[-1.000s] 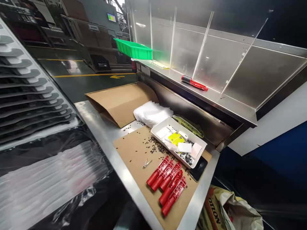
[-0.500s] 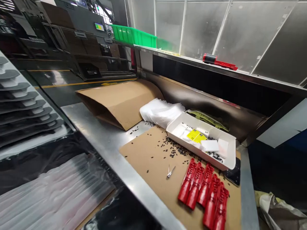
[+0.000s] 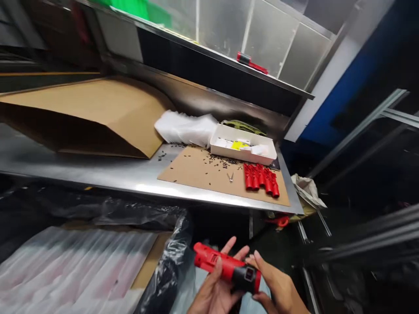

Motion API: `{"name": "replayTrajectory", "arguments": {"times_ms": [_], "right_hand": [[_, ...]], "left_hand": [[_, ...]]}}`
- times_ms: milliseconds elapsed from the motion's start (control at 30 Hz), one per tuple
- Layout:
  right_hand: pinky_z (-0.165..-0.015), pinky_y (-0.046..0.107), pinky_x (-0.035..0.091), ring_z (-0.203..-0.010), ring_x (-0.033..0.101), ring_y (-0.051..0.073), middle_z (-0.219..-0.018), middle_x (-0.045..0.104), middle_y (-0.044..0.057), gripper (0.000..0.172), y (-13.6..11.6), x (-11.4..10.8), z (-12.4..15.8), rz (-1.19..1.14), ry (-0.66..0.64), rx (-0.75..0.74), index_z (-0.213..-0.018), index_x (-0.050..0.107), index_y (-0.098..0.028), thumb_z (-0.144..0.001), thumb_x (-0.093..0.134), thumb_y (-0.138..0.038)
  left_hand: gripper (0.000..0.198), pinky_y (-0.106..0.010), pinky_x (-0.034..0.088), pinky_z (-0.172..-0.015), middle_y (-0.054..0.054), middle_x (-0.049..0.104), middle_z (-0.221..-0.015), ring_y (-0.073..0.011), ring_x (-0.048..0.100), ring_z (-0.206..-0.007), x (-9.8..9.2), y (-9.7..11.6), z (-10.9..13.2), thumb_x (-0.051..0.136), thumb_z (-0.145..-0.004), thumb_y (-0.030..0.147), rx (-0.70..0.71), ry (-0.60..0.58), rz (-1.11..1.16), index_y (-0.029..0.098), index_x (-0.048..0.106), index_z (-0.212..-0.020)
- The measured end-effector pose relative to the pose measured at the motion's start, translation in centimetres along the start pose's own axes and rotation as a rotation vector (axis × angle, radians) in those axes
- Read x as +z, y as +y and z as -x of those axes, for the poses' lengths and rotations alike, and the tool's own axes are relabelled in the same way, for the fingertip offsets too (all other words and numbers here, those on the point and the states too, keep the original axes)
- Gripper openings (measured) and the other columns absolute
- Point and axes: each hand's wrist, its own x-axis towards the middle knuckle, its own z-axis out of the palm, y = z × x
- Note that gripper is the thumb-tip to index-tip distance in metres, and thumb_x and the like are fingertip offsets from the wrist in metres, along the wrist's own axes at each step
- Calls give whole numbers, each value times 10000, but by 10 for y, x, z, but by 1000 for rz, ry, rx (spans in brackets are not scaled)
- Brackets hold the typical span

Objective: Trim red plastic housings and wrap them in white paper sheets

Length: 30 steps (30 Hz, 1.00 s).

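Red and black, the handle part [image 3: 227,271] sits low before the table [image 3: 108,172], where we see the left hand [image 3: 211,292] in a closed grip around it and the right hand [image 3: 276,285] apparently pinching its black end.

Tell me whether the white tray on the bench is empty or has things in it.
Not empty. The white tray holds white packets and a yellow one, sitting upright on the cardboard sheet.

Left hand [image 3: 214,290], right hand [image 3: 278,285] low, fingers curled, seemingly gripping.
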Motion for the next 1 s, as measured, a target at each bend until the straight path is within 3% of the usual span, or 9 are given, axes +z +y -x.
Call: {"name": "replayTrajectory", "arguments": {"times_ms": [33, 100, 167, 233, 300, 467, 700, 867, 1000], "right_hand": [[-1048, 331, 520, -1281, 597, 249, -1416, 606, 89, 753, -8, -1, 3, 42, 12, -31, -1594, 150, -303, -977, 571, -398], [-1103, 409, 473, -1347, 530, 295, -1460, 561, 94, 756, -25, -3, 11, 60, 130, 112, -1543, 337, -303, -888, 705, -387], [-1102, 436, 474, -1338, 540, 310, -1443, 581, 81, 497, -40, -1, 20, -22, 239, 357, -1324, 609, -310, -849, 738, -377], [-1097, 466, 465, -1298, 573, 318, -1383, 627, 91, 229, -53, 6, 26, -168, 325, 569, -1051, 736, -276, -852, 706, -385], [-1108, 500, 430, -1274, 578, 332, -1343, 641, 115, 231, -63, 14, 28, -355, 370, 679, -950, 763, -247, -832, 697, -435], [-1049, 428, 470, -1224, 601, 308, -1299, 640, 125, 331, -72, 23, 18, -756, 441, 723, -970, 796, -212, -794, 721, -482], [-923, 348, 543, -1136, 654, 283, -1209, 695, 118, 326, -54, 12, 9, -907, 498, 737, -863, 810, -202, -718, 800, -494], [-968, 378, 524, -1166, 645, 288, -1220, 703, 117, 353, -38, 14, 5, -939, 467, 734, -850, 815, -218, -717, 808, -546], [-1107, 459, 411, -1326, 536, 317, -1215, 723, 119, 386, -27, 17, 1, -902, 446, 735, -858, 818, -239, -715, 797, -597]], "left_hand": [[504, -548, 400, -1085, -123, 657, -1350, -354, 555, -1287, 3, 0, 5, 714, -843, 502, 11, 13, -2, 327, 620, -1306], [398, -504, 379, -1118, -114, 684, -1309, -317, 552, -1297, 8, 0, 16, 688, -883, 423, 55, 40, -18, 310, 636, -1262], [369, -496, 357, -1141, -82, 705, -1281, -294, 528, -1323, 12, -2, 26, 708, -865, 428, 125, 63, -43, 329, 643, -1215], [403, -524, 311, -1166, -61, 716, -1265, -289, 512, -1338, 15, -7, 34, 753, -821, 446, 194, 89, -90, 346, 639, -1194], [448, -567, 253, -1184, -68, 729, -1235, -314, 507, -1338, 19, -14, 41, 807, -763, 449, 253, 110, -162, 336, 647, -1166], [473, -598, 167, -1199, -60, 773, -1100, -367, 507, -1328, 31, -33, 47, 885, -645, 437, 318, 129, -303, 314, 696, -1061], [456, -587, 119, -1211, -8, 782, -1070, -350, 540, -1299, 41, -40, 33, 889, -628, 465, 327, 172, -337, 347, 698, -1025], [462, -633, 199, -1188, -17, 777, -1081, -388, 538, -1292, 36, -38, 20, 897, -619, 456, 309, 251, -375, 329, 687, -1010], [365, -480, 312, -1189, -4, 775, -1051, -371, 494, -1340, 38, -33, 18, 931, -575, 420, 415, 270, -467, 306, 716, -848]]}}
